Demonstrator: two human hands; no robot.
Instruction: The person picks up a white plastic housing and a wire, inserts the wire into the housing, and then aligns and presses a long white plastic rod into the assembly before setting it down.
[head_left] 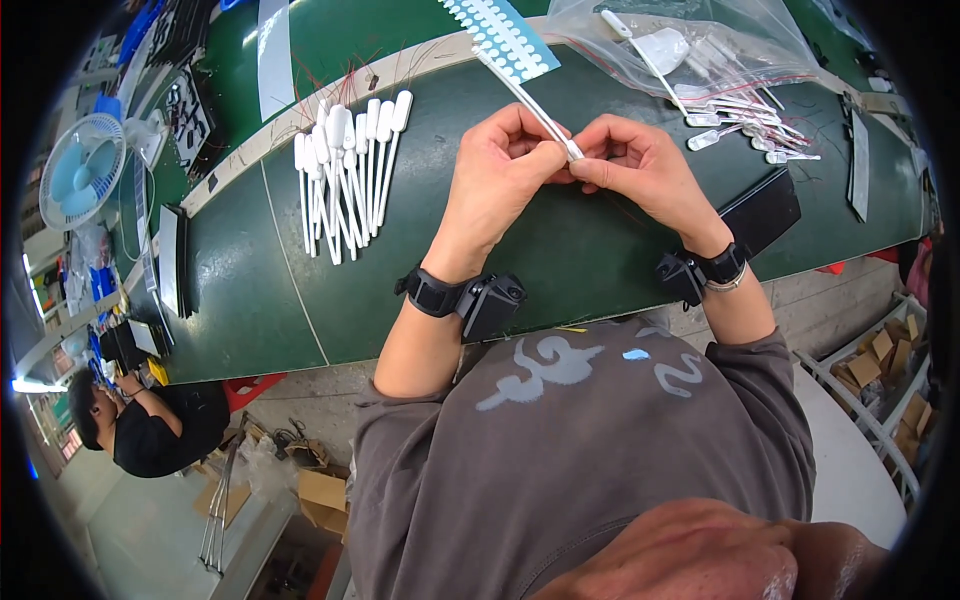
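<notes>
Fingers (pixel 548 158) of both hands pinch one thin white plastic swab stick (pixel 525 98) at its near end; keep that grip steady above the green worktop (pixel 600 250)

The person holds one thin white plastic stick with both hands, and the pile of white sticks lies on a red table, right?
Not quite: the head view shows the table is dark green, not red. Both the left hand and right hand do pinch one thin white plastic stick, with the pile of white sticks alongside.
</notes>
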